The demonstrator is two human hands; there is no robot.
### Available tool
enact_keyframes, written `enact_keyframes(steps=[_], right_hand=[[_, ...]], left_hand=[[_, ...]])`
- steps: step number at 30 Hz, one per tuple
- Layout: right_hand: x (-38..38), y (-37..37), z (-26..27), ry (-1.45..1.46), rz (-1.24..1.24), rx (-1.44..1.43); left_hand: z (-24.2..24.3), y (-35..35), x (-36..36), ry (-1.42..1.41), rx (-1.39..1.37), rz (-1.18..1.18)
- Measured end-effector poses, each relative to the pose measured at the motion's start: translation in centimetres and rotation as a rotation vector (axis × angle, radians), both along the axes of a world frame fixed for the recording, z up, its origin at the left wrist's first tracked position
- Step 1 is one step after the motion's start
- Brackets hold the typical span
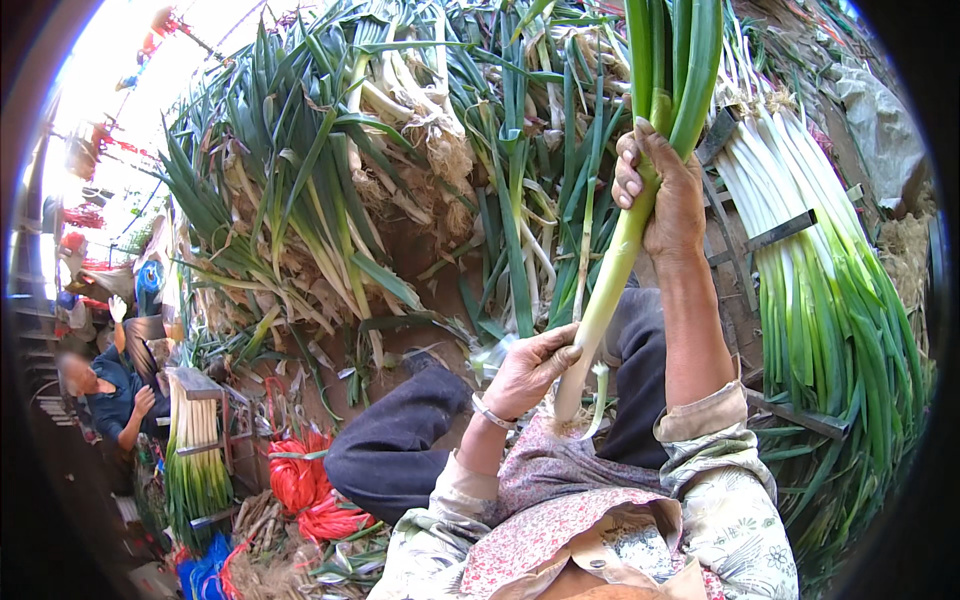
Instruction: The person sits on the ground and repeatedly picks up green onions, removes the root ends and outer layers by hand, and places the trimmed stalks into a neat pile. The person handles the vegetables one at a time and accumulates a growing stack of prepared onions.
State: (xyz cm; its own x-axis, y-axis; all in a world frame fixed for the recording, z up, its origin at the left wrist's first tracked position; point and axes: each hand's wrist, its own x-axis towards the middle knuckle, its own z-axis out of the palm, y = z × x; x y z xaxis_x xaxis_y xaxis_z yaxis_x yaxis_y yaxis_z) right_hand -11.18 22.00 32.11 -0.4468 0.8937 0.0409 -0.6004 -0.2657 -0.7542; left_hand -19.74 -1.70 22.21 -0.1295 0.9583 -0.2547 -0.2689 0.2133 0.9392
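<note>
My right hand (660, 187) is wrapped around a thick Welsh onion (619, 270) where its pale shank turns green. The stalk slants down toward my lap, with the root end near my floral apron (540, 457) and the leaves running out past the top edge. Lower down, my left hand (529, 371), with a bracelet at the wrist, pinches at the white shank with thumb and fingers. A thin dry strip (583, 262) rises beside these fingertips; whether they hold it too is unclear. A curled pale-green piece (601, 397) hangs by the root end.
Untrimmed onions (300, 187) lie heaped ahead. At right, cleaned onions (810, 247) rest in a metal rack (780, 231). Red plastic twine (304, 472) lies left of my knee. Farther left, a person (112, 390) sits by another racked bundle (196, 450).
</note>
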Motion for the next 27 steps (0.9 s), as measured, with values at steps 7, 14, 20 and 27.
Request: enact_keyframes(steps=[7, 14, 20, 27], right_hand=[[1.0, -0.2, 0.5, 0.007, 0.012, 0.059], [0.6, 0.4, -1.9, 0.118, 0.033, 0.100], [0.6, 1.0, -2.2, 0.251, 0.198, -0.099], [0.6, 1.2, -2.5, 0.751, 0.528, 0.067]], left_hand=[[2.2, 0.4, 0.7, 0.290, -0.017, -0.059], [3.7, -0.4, 1.2, 0.605, 0.005, 0.004], [2.4, -0.8, 1.9, 0.513, -0.045, 0.179], [0.5, -1.0, 4.1, 0.289, -0.063, 0.425]])
